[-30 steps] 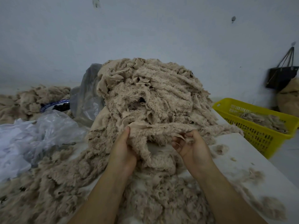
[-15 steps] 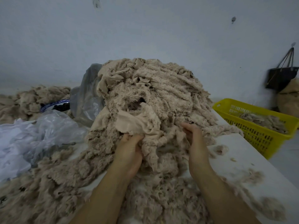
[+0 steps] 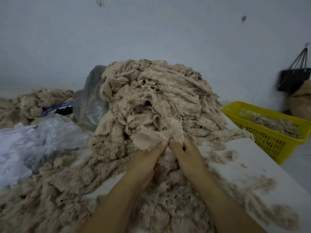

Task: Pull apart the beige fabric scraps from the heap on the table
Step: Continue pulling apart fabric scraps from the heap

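A tall heap of beige fleecy fabric scraps (image 3: 156,98) fills the middle of the white table (image 3: 249,158). At its front foot, my left hand (image 3: 148,158) and my right hand (image 3: 186,153) sit side by side, fingertips almost touching. Both pinch one beige scrap (image 3: 149,138), whose smooth backing faces me and whose fluffy side bunches above my right fingers. The lower part of the scrap is hidden between my hands. More loose beige scraps (image 3: 55,190) spread over the table in front and to the left.
A yellow plastic basket (image 3: 272,142) holding a few scraps stands off the table's right edge. Crumpled clear plastic bags (image 3: 38,137) lie at the left, another grey bag (image 3: 90,101) behind. A second beige pile (image 3: 33,103) lies far left. A black bag (image 3: 294,79) hangs on the wall.
My hands have come together from wide apart on the heap's front. They now pinch one small scrap between them, lower and nearer to me than before.
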A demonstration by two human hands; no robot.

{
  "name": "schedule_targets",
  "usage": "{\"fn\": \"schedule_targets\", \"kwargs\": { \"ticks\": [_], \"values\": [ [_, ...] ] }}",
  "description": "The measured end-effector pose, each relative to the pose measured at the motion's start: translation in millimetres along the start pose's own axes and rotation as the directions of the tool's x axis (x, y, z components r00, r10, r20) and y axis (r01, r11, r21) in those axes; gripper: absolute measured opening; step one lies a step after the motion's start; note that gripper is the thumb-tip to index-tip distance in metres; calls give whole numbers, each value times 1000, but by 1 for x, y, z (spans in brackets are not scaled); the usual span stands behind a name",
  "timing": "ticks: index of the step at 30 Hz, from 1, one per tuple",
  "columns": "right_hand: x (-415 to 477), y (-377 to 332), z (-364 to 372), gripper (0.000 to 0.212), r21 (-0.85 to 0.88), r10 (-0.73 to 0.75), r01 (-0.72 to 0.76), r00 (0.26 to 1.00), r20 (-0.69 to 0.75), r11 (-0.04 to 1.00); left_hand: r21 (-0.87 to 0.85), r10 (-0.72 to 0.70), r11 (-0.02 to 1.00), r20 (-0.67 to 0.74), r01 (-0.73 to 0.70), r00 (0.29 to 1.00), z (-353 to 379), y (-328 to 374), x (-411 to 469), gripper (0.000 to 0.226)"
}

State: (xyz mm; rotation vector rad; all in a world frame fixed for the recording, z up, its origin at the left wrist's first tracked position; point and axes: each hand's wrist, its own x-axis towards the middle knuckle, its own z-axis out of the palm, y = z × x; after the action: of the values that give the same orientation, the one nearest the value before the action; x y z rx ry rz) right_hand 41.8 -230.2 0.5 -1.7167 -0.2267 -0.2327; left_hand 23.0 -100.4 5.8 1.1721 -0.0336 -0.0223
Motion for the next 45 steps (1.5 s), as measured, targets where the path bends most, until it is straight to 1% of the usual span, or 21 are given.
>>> {"fn": "schedule_targets", "kwargs": {
  "ticks": [2, 5, 8, 10, 12, 15, 17, 19, 21, 23, 26, 29, 32, 34, 36, 37, 39, 40, 41, 43, 45],
  "values": [
    [2, 1, -2, 30, -52, 21, -25, 996, -84, 998, 68, 11, 998, -21, -9, 1000, -1, -2, 0, 28],
    [5, 1, -6, 37, -60, 48, -59, 984, -170, 996, 58, 23, 998, -71, -18, 997, -2, -2, 2, 24],
    [9, 2, -10, 37, 22, 136, -134, 976, -172, 991, 15, 42, 999, -70, -41, 997, 0, 0, 2, 17],
    [10, 1, -12, 35, 132, 215, -193, 960, -178, 972, -11, 69, 997, -77, -70, 995, -2, -1, 3, 17],
    [7, -2, -12, 37, 176, 179, -150, 971, -161, 973, -24, 84, 996, -87, -86, 993, -2, 0, 4, 20],
    [0, -6, -8, 44, -22, 98, -99, 994, -47, 995, -12, 114, 993, -38, -115, 993, -2, 2, 1, 30],
    [0, -3, -3, 29, -153, 67, -65, 998, 7, 986, -20, 127, 992, -11, -128, 992, -2, 2, -1, 28],
    [0, -2, -1, 17, -228, 22, -13, 999, 36, 974, -24, 137, 990, 4, -137, 991, 0, 2, -1, 20],
    [1, -2, -2, 27, -303, 14, -11, 1000, 8, 953, -17, 137, 990, -2, -137, 991, 3, 4, -2, 20],
    [1, 0, -4, 38, -327, 31, -38, 999, -25, 944, -1, 134, 991, -18, -134, 991, 4, 5, -2, 22],
    [5, 2, -7, 46, -275, 92, -105, 994, -60, 956, 13, 103, 995, -35, -103, 994, 3, 5, 1, 20],
    [7, 3, -9, 49, -164, 141, -151, 987, -72, 975, 41, 73, 997, -96, -69, 993, 2, 5, 2, 18],
    [6, 4, -12, 49, -112, 148, -158, 985, -94, 981, 18, 18, 1000, -63, -17, 998, 4, 8, -1, 23],
    [7, 2, -14, 43, -39, 168, -175, 975, -142, 984, -58, -28, 998, -116, 21, 993, 2, 12, 1, 27],
    [12, 1, -21, 36, 112, 225, -204, 949, -219, 972, -204, -55, 979, -165, 20, 985, -1, 19, 4, 32],
    [14, -1, -24, 37, 199, 276, -230, 928, -248, 953, -291, -41, 957, -176, -12, 984, -4, 24, 5, 41],
    [17, -3, -30, 48, 354, 362, -270, 904, -226, 895, -433, -26, 899, -199, -64, 980, -13, 29, 7, 60],
    [17, -2, -31, 56, 402, 372, -275, 909, -186, 873, -466, -41, 883, -198, -57, 979, -16, 29, 8, 59],
    [17, -2, -29, 57, 422, 362, -273, 921, -146, 864, -476, -78, 879, -180, -17, 981, -18, 29, 8, 50],
    [12, -4, -23, 48, 403, 318, -265, 946, -69, 876, -470, -170, 878, -134, 88, 976, -17, 25, 9, 36],
    [9, -5, -17, 46, 348, 285, -258, 958, -27, 901, -432, -235, 885, -91, 174, 968, -14, 20, 10, 25]
  ]
}}
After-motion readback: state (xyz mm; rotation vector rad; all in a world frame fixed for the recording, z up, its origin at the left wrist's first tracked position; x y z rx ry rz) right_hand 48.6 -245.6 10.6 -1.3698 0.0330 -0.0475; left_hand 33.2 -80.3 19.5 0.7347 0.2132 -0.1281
